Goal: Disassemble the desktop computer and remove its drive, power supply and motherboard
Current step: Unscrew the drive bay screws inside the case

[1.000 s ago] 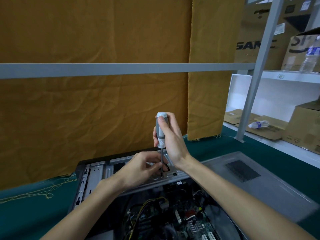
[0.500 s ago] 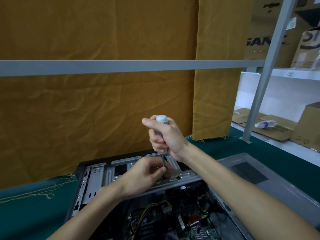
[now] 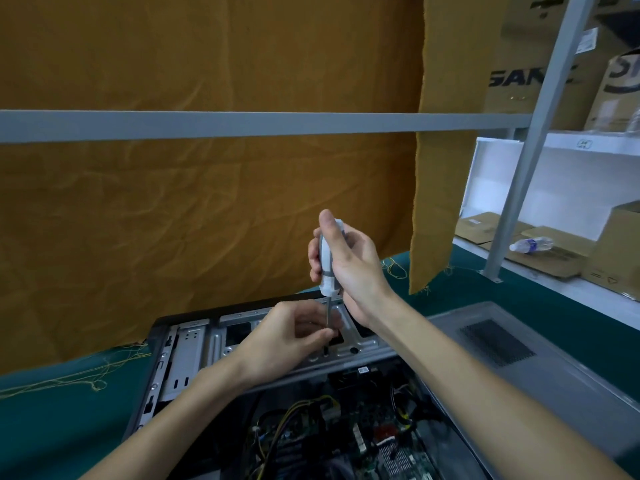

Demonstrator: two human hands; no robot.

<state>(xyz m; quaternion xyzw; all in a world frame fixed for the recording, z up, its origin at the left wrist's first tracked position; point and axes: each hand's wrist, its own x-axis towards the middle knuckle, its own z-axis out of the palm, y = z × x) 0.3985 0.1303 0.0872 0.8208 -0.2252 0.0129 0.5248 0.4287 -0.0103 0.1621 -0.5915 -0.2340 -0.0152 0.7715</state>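
An open desktop computer case (image 3: 180, 362) lies on its side on the green table. Its grey metal drive bay (image 3: 242, 341) is at the far end, and the motherboard (image 3: 346, 441) with yellow and black cables shows in the near part. My right hand (image 3: 353, 268) grips the white-and-grey handle of a screwdriver (image 3: 327, 271), held upright with its tip down on the drive bay. My left hand (image 3: 298, 332) pinches the thin shaft just above the tip. The screw itself is hidden by my fingers.
The case's grey side panel (image 3: 502, 358) with a vent grille lies to the right on the green mat (image 3: 52, 427). An orange cloth (image 3: 207, 209) hangs behind a grey rail. Shelves at the right hold cardboard boxes (image 3: 616, 251) and a plastic bottle (image 3: 530, 244).
My right hand has turned on the screwdriver handle, regripping it between frames. My left hand stays at the shaft. The view shifted slightly.
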